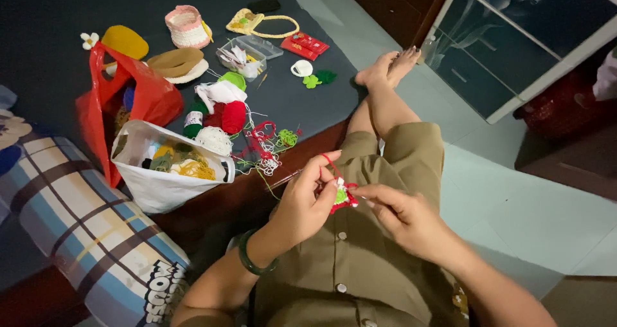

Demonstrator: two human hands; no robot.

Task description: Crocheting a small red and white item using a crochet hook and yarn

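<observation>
Two hands are closed on a small crochet piece (344,195) of red, green and white yarn, held over the lap. It is pinched by the left hand (308,205), with red yarn (331,163) looped over the forefinger, and by the fingertips of the right hand (402,218). A thin hook (286,179) juts from the left hand. Round yarn balls (222,118) and a soft white bag (160,185) are spread on the dark mat (51,50).

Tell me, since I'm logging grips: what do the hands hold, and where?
Both hands pinch a small red crochet piece: left hand its left edge, right hand its right.
</observation>
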